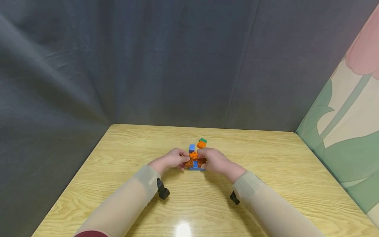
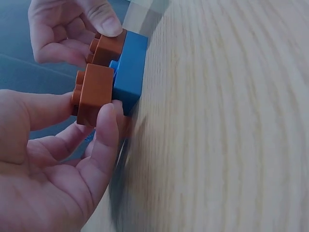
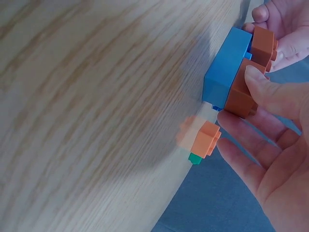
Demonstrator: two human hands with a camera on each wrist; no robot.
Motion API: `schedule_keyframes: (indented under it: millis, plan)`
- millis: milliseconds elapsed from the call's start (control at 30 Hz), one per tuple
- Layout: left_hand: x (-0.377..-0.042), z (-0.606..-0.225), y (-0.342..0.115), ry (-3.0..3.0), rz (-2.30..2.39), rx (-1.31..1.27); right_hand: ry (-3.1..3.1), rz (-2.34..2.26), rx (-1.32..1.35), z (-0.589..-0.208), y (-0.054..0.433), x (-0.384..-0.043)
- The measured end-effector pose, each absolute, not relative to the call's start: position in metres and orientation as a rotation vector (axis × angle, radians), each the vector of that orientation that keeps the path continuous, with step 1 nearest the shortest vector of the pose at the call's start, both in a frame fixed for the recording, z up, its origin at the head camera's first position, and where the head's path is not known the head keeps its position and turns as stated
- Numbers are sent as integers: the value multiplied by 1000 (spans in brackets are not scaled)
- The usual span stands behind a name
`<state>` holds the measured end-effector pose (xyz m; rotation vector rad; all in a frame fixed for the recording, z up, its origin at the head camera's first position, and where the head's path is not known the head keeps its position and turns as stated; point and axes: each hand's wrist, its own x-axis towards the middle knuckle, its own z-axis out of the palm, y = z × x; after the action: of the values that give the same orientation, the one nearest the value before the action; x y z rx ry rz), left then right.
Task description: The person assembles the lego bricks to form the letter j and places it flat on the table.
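Observation:
A long blue toy brick lies on the table with two brown bricks above it, a strip of blue studs showing between them. My left hand pinches the left brown brick between thumb and fingers. That brick sits over one end of the blue brick; whether it is fully pressed on, I cannot tell. On the other end, my right hand grips the right brown brick, its thumb on the side. Just behind the brown bricks, between the hands, is an orange brick.
Farther back stands a blue brick. To its right are another orange brick and a green brick. A dark curtain hangs behind the wooden table, and a flower-patterned panel borders the right side.

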<state>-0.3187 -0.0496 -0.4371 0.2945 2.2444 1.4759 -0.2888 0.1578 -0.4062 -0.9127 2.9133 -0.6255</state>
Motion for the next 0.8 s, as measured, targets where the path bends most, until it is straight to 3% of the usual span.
schedule_keyframes:
  millis: [800]
  plan:
    - [-317,-436,-42,2219,1513,174,2925,-630,-924,-409,162,-290]
